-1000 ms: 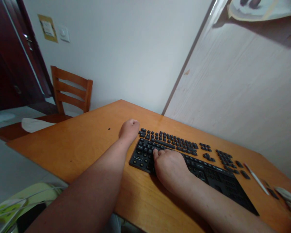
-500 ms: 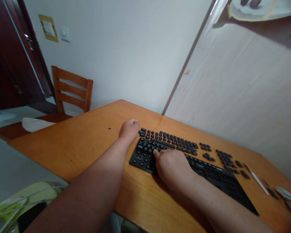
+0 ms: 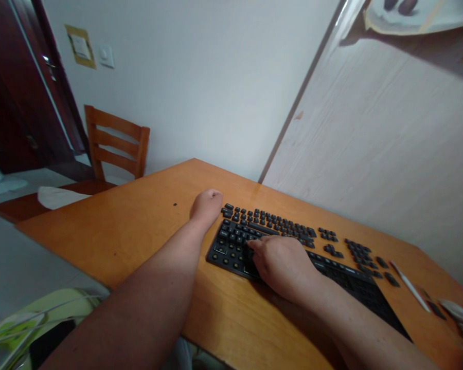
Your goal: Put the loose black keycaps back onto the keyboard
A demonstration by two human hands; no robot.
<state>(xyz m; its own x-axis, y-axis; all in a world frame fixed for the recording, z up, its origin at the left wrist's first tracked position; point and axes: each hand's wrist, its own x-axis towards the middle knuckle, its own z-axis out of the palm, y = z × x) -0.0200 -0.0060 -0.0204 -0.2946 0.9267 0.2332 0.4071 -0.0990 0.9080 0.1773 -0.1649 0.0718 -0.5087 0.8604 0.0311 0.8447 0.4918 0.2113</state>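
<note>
A black keyboard (image 3: 226, 259) lies on the wooden table, some of its key positions bare and others fitted with keycaps. Over its middle-left part, my right hand (image 3: 281, 264) is closed, with the thumb and fingertips together down at the keys; anything between them is hidden. My left hand (image 3: 207, 206) rests as a fist on the table by the keyboard's far left corner, its inside out of sight. Loose black keycaps (image 3: 289, 226) are laid out in rows just beyond the keyboard, the nearest ones beside my left hand.
More loose keycaps (image 3: 358, 252) sit in groups to the right, near a white pen-like stick (image 3: 411, 287). One small dark piece (image 3: 175, 204) lies alone on the table (image 3: 146, 226) at left. A wooden chair (image 3: 116, 141) stands past the table's left edge, and a wall closes the far side.
My right hand has shifted slightly right along the keys, with its fingertips drawn closer together. My left hand keeps its place as a fist. The view has swung a little.
</note>
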